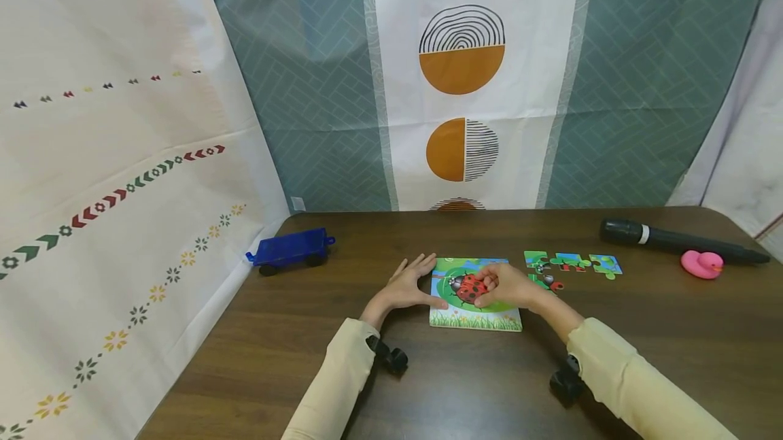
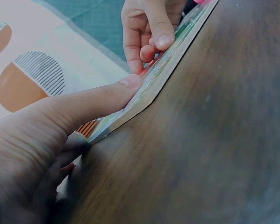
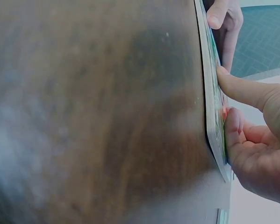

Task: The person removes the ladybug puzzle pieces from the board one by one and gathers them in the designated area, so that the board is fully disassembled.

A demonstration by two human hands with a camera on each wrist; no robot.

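Head view shows us a ladybird puzzle board (image 1: 476, 292) lying flat on the dark wooden table (image 1: 612, 358), near the middle, with both our hands on it. Our left hand (image 1: 408, 285) sits at the board's nine o'clock edge, fingers straight and loosely spread, the thumb laid along the near left corner; the left wrist view confirms that thumb (image 2: 112, 95) pressing on the corner of the board (image 2: 149, 88). Our right hand (image 1: 506, 285) is on the board's three o'clock side with fingers curled, pinching a red ladybird puzzle piece (image 1: 471, 287) down against the picture; in the right wrist view the fingertips (image 3: 233, 126) touch the board's face (image 3: 213, 107), seen edge-on. At two o'clock from the board, just beside it, lie loose puzzle pieces (image 1: 571, 264) in green and blue. Further toward three o'clock rests a pink rubber duck (image 1: 701, 264), and behind it a black marker (image 1: 679, 241) with a white band. At ten o'clock, well apart from the board, stands a blue toy wagon (image 1: 291, 250) by the patterned cloth backdrop (image 1: 122, 175).
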